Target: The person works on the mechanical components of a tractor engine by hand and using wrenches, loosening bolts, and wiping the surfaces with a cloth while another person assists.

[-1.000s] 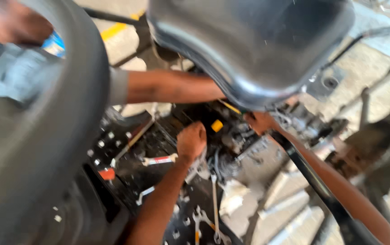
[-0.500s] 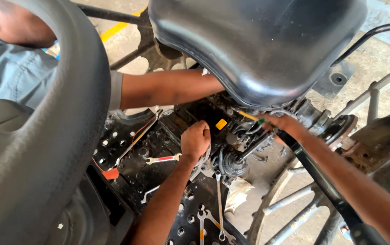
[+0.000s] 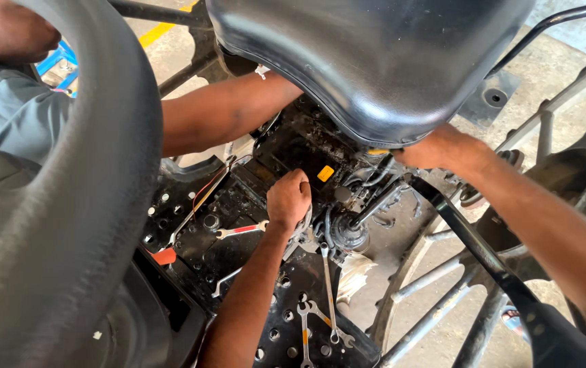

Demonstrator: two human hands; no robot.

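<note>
Concrete workshop floor [image 3: 579, 48] w/ a yellow line far left; a big black tyre [image 3: 54, 225] fills the left, a black seat [image 3: 375, 61] overhangs the far middle. Below them a perforated black footplate [image 3: 286, 313], greasy, its near edge crowded w/ loose spanners [image 3: 317, 317], another red-marked spanner [image 3: 242, 230] lying left of centre. Left hand [image 3: 288, 199] is closed in a fist on the hose cluster [image 3: 347, 225] at centre; can't tell what exactly it clamps. Right hand [image 3: 443, 150] is tucked under the seat's right edge, fingers hidden, grip unclear. A co-worker's bare forearm [image 3: 225, 112] comes in from far left, hand hidden under the seat. Little room between seat rim, hoses and a black bar [image 3: 473, 249] running near-right; open gap right of the plate, by the wheel spokes [image 3: 436, 272].
</note>
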